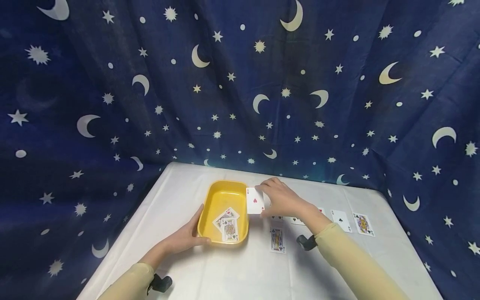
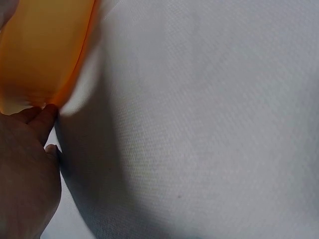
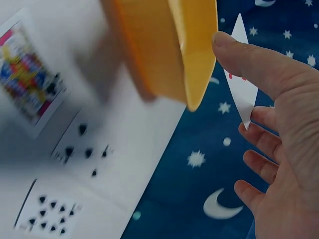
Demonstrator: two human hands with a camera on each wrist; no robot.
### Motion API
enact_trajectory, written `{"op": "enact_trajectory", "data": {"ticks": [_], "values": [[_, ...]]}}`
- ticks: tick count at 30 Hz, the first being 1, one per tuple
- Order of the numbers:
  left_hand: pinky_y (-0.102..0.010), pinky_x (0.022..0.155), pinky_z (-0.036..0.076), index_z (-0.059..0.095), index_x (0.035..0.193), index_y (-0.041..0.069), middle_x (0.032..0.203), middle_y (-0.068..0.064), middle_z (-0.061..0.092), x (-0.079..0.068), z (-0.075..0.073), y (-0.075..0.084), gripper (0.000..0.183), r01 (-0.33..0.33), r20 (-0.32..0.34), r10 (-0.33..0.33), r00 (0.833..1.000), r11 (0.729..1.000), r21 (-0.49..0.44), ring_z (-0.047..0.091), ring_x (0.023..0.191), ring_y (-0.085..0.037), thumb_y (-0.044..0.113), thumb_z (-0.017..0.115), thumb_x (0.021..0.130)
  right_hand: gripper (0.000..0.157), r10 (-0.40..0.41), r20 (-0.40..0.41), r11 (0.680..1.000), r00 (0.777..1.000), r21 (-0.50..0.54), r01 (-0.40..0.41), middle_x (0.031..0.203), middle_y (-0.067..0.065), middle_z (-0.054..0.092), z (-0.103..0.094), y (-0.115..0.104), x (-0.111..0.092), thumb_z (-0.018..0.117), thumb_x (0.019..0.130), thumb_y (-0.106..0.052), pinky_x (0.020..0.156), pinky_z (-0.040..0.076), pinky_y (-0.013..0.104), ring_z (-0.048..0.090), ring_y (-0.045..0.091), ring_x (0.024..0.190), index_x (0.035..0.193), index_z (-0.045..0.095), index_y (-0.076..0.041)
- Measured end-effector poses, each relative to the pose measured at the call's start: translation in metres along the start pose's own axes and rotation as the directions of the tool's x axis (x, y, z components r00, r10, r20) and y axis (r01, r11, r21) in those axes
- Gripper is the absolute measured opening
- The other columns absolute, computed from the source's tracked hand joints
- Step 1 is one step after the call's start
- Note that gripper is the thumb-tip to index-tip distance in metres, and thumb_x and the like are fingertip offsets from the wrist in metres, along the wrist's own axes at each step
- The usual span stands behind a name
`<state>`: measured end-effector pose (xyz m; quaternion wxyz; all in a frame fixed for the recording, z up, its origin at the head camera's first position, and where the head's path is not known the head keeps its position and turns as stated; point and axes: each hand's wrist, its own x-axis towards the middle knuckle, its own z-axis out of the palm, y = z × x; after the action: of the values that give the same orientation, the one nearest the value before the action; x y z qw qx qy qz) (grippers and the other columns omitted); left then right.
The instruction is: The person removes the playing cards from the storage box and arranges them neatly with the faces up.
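My right hand [image 1: 281, 198] pinches an ace of hearts [image 1: 254, 201] upright beside the right rim of a yellow plastic tray [image 1: 204, 221]. In the right wrist view the ace [image 3: 243, 94] is slightly bowed between thumb and fingertips. My left hand [image 1: 184, 238] holds the tray at its near left corner, fingers along the left wall and thumb at the near edge. Inside the tray, a face card [image 1: 229, 230] overlaps other cards [image 1: 221, 217] at the near end. The left wrist view shows fingertips [image 2: 47, 113] against the tray wall.
Right of the tray a face card [image 1: 277, 240] lies face up on the white cloth [image 1: 202, 279]. Beyond it runs a row of cards, partly hidden by my right arm, including a clubs card [image 1: 341, 221] and another face card [image 1: 363, 224]. A dark starry curtain [image 1: 240, 104] hangs behind.
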<state>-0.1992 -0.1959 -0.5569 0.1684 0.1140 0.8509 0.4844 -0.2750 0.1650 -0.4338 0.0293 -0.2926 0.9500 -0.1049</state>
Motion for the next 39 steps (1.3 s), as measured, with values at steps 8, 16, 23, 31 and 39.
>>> {"op": "enact_trajectory", "data": {"ticks": [8,16,23,31,39], "values": [[-0.060,0.122,0.007,-0.005,0.165,0.030,0.172,0.001,-0.002,-0.001,0.000,0.000,0.123,-0.007,0.001,0.007,1.000,1.000,0.004,0.003,0.156,-0.029,0.046,0.085,0.082,0.097,0.035,-0.039,0.999,0.999,0.037,-0.033,0.147,0.010,0.053,-0.005,0.034,-0.032,0.093,0.069,-0.044,0.116,0.036,0.054,0.039,0.032,0.140,0.149,0.052,-0.010],[-0.060,0.122,0.008,-0.004,0.166,0.030,0.172,0.002,-0.001,-0.002,-0.002,0.002,0.123,-0.013,-0.002,0.013,1.000,1.000,0.015,0.005,0.156,-0.029,0.046,0.084,0.082,0.097,0.073,-0.050,0.997,0.996,0.033,-0.071,0.145,0.014,0.054,0.000,0.057,-0.056,0.095,0.068,-0.040,0.115,0.037,0.056,0.041,0.036,0.138,0.148,0.052,-0.006],[-0.060,0.122,0.008,-0.004,0.166,0.030,0.172,0.001,-0.001,-0.001,-0.001,0.001,0.122,-0.018,0.000,0.018,1.000,1.000,0.016,0.005,0.156,-0.030,0.045,0.084,0.082,0.093,0.081,-0.056,0.996,0.995,0.027,-0.079,0.142,0.014,0.055,0.008,0.072,-0.078,0.096,0.067,-0.035,0.112,0.040,0.057,0.043,0.036,0.135,0.146,0.055,-0.007],[-0.060,0.122,0.008,-0.004,0.166,0.030,0.172,0.002,-0.001,0.000,-0.001,0.001,0.122,-0.011,-0.002,0.011,1.000,1.000,0.027,0.005,0.156,-0.028,0.045,0.084,0.082,0.091,0.099,-0.063,0.995,0.993,0.032,-0.097,0.138,0.016,0.056,0.018,0.086,-0.099,0.097,0.065,-0.030,0.109,0.041,0.058,0.045,0.037,0.130,0.144,0.057,-0.007],[-0.059,0.123,0.008,-0.005,0.165,0.031,0.172,0.002,-0.002,0.000,0.000,0.000,0.123,-0.009,0.004,0.009,1.000,1.000,0.027,0.004,0.156,-0.028,0.046,0.084,0.082,0.090,0.118,-0.048,0.993,0.992,0.027,-0.117,0.134,0.015,0.058,0.029,0.096,-0.118,0.097,0.065,-0.034,0.107,0.041,0.060,0.047,0.037,0.128,0.142,0.060,-0.007]]}}
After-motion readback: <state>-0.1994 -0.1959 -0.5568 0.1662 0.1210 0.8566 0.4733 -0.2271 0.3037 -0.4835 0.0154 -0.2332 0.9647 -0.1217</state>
